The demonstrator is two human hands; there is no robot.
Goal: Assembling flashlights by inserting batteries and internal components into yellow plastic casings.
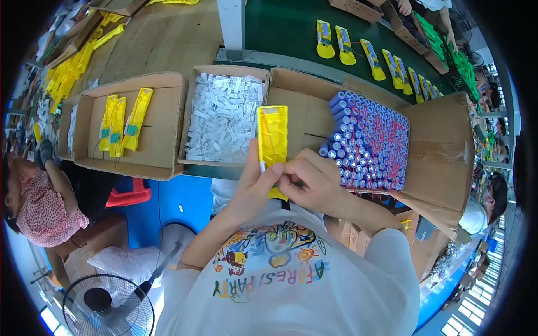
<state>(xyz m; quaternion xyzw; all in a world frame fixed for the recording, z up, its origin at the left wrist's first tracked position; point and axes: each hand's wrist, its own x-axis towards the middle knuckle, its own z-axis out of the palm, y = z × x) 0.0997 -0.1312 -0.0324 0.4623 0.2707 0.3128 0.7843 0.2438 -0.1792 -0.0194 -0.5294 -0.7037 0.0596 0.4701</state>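
A yellow plastic housing (273, 131), an open shell with ribs inside and a thin red wire along it, stands upright in front of my chest. My left hand (253, 182) is closed round its lower left side, the thumb pressed on the near part. Against the lower right of the shell, my right hand (314, 182) has its fingers pinched together. Whatever is between those fingertips is too small or hidden to tell. Beyond the hands, a cardboard box holds small white plastic parts (224, 115). To the right, many blue cylindrical battery cells (372, 140) with red wires fill part of another box.
A shallow carton (162, 162) at left holds three yellow housings (116, 126) with green boards. More yellow housings (370, 56) lie in a row on the green belt (280, 33) behind. A metal post (231, 28) rises there. A fan (106, 305) and another person (47, 207) are at left.
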